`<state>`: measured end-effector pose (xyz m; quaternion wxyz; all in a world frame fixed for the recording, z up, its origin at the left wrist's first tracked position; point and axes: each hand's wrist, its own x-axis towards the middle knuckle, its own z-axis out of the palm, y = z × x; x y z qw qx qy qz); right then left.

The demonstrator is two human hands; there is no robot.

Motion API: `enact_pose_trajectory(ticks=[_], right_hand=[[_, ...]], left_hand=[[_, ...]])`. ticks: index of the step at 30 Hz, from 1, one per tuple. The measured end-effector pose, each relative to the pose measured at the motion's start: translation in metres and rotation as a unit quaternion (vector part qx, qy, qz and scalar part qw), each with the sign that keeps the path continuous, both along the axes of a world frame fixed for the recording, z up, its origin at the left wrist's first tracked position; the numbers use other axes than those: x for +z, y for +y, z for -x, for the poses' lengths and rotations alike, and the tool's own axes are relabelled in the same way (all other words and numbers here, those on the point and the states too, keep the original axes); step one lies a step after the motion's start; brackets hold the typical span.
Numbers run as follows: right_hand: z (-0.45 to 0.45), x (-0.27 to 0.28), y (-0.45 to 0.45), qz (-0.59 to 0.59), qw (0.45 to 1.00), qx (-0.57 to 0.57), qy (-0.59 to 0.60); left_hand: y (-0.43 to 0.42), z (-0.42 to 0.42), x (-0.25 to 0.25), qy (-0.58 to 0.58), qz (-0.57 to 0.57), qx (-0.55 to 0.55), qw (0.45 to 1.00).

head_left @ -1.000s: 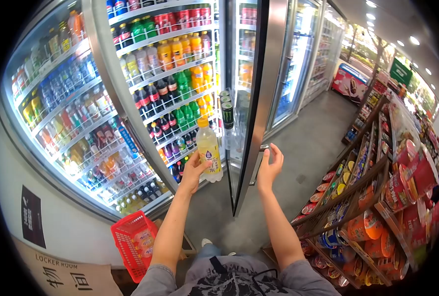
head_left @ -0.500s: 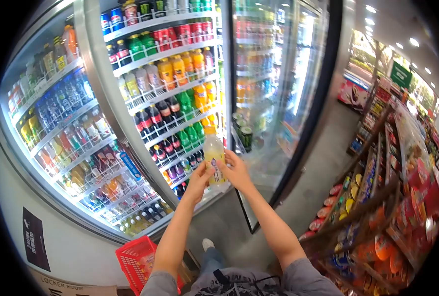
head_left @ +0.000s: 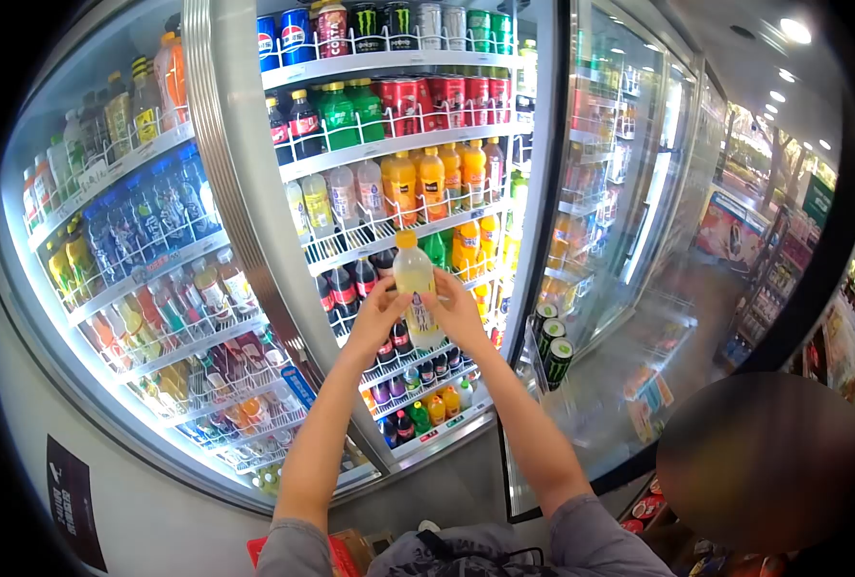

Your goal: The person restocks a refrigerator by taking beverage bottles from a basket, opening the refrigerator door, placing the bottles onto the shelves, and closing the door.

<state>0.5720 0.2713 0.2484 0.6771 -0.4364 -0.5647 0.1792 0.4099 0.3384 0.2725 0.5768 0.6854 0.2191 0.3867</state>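
Upright in front of the opened cooler, a clear bottle of pale yellow drink (head_left: pixel 414 271) with an orange cap and a printed label is held between both hands. My left hand (head_left: pixel 379 313) grips its left side, fingers closed against it. On the opposite side, my right hand (head_left: pixel 456 315) is closed on the bottle too, thumb toward the label. Behind the bottle are cooler shelves (head_left: pixel 403 133) stocked with cans and bottles, including orange drinks (head_left: pixel 431 181) and similar pale bottles (head_left: pixel 318 202).
The glass cooler door (head_left: pixel 619 288) stands open at right, with several black-and-green cans (head_left: pixel 557 361) in its rack. A second lit cooler (head_left: pixel 148 245) is on the left. A red basket (head_left: pixel 344 558) sits low beside me. A blurred oval (head_left: pixel 766 462) covers part of the lower right.
My view has tilted up and turned right, bringing the cooler shelves closer. Both hands still hold the bottle, which now appears slightly higher in view.
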Motion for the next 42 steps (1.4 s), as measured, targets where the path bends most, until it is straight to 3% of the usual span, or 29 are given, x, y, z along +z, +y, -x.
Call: enact_pose_trajectory(ticks=[7, 17, 21, 27, 28, 31, 33, 35, 39, 41, 42], right_hand=[[-0.016, 0.066, 0.075, -0.005, 0.999, 0.013, -0.049], [-0.031, 0.109, 0.186, -0.091, 0.991, 0.029, -0.095], [-0.035, 0.094, 0.242, -0.148, 0.978, 0.003, -0.146], [-0.026, 0.088, 0.282, -0.173, 0.979, 0.029, -0.105], [-0.024, 0.084, 0.284, -0.163, 0.981, 0.023, -0.106], [-0.025, 0.074, 0.297, -0.162, 0.978, 0.041, -0.127], [-0.024, 0.06, 0.297, -0.094, 0.987, 0.005, -0.131], [-0.022, 0.056, 0.302, -0.097, 0.985, 0.016, -0.14], [-0.013, 0.041, 0.332, -0.13, 0.983, -0.049, -0.123], [-0.009, 0.043, 0.331, -0.035, 0.982, -0.139, -0.124], [-0.008, 0.043, 0.333, -0.048, 0.98, -0.158, -0.115]], left_hand=[[0.084, -0.021, 0.055, -0.029, -0.015, 0.005, 0.999], [0.18, -0.033, 0.097, -0.011, -0.155, 0.101, 0.983], [0.213, -0.031, 0.089, -0.041, -0.177, 0.078, 0.98], [0.238, -0.032, 0.087, -0.09, -0.154, 0.108, 0.978], [0.244, -0.03, 0.083, -0.059, -0.192, 0.139, 0.97], [0.252, -0.027, 0.068, 0.026, -0.169, 0.19, 0.967], [0.254, -0.032, 0.054, 0.02, -0.166, 0.211, 0.963], [0.259, -0.037, 0.045, 0.141, -0.182, 0.302, 0.925], [0.294, -0.055, 0.018, 0.104, -0.172, 0.383, 0.902], [0.291, -0.059, 0.019, 0.097, -0.149, 0.392, 0.903], [0.292, -0.06, 0.018, 0.098, -0.147, 0.39, 0.904]])
